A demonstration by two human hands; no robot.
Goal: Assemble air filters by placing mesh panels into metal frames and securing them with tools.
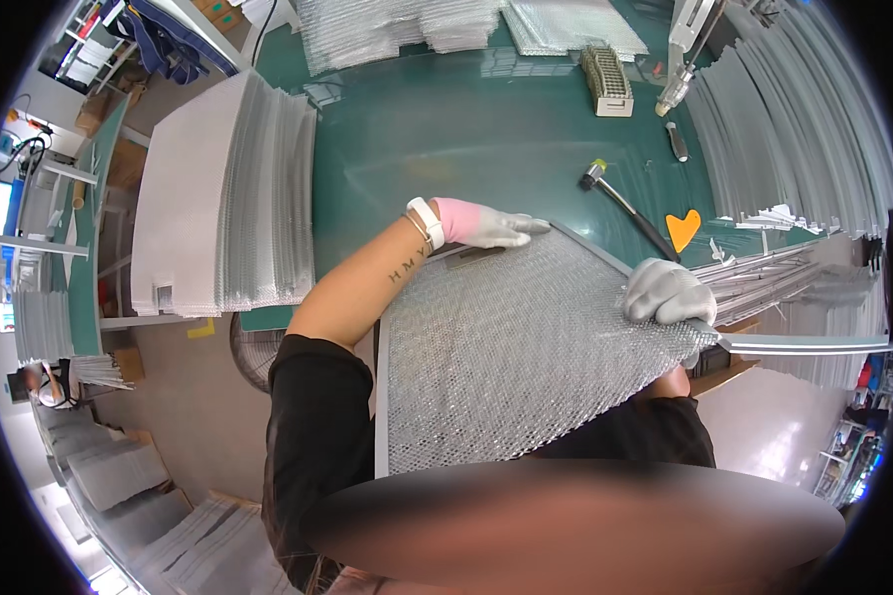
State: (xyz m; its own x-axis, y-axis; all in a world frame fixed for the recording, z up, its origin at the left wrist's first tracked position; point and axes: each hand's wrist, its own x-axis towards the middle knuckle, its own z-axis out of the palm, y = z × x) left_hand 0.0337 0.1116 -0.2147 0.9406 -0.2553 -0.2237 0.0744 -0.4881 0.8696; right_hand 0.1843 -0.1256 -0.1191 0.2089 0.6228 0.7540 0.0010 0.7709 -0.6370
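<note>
A silver metal mesh panel is tilted up between my body and the green table, its far part over the tabletop. My left hand, in a pink and white glove, rests flat on its far edge with fingers stretched out. At the panel's right corner, my right hand in a pale grey glove curls round the edge; the thumb side is partly hidden. A slim metal frame strip lines the right edge. From that corner a strip length juts out to the right.
On the green table lie a mallet, an orange heart-shaped piece, a screwdriver and a box of small metal parts. Mesh panel stacks flank it left and right. Loose strips lie at the right.
</note>
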